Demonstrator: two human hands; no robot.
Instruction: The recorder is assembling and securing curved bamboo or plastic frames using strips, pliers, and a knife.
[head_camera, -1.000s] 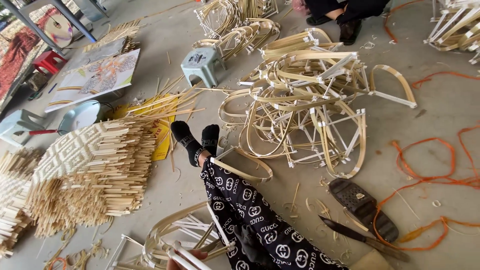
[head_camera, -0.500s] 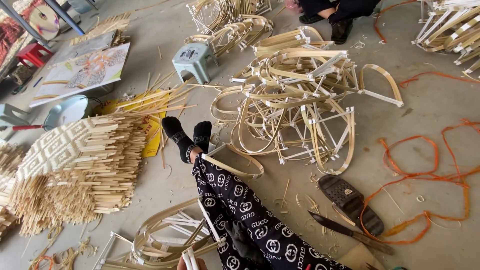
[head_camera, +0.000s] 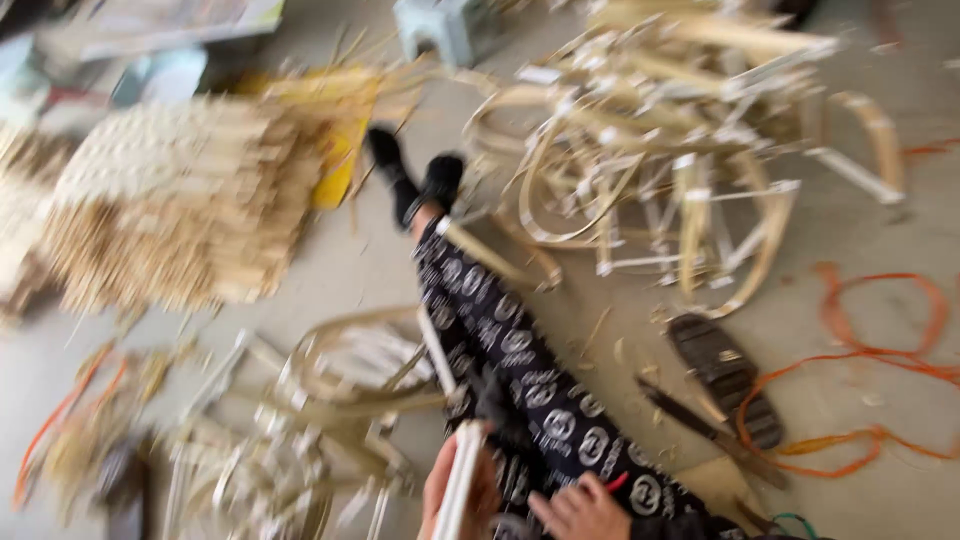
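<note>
The view is blurred by motion. My legs in black patterned trousers (head_camera: 500, 340) stretch across the floor, ending in black socks (head_camera: 420, 180). At the bottom edge my left hand (head_camera: 448, 492) is closed around a pale bamboo strip (head_camera: 462, 470) that stands almost upright. Just right of it, my right hand (head_camera: 582, 510) lies on my thigh with its fingers partly curled; whether it holds anything is unclear. A bent bamboo frame (head_camera: 350, 370) lies just left of my knees.
A big heap of curved bamboo frames (head_camera: 680, 150) fills the upper right. Stacked bamboo sticks (head_camera: 170, 200) sit at the left. A black sandal (head_camera: 725, 375), a dark blade (head_camera: 690, 412) and orange cord (head_camera: 880, 360) lie to my right. A small stool (head_camera: 445, 25) stands at the top.
The camera has tipped downward and the picture has blurred. My two hands and the pale strip have come into view at the bottom edge.
</note>
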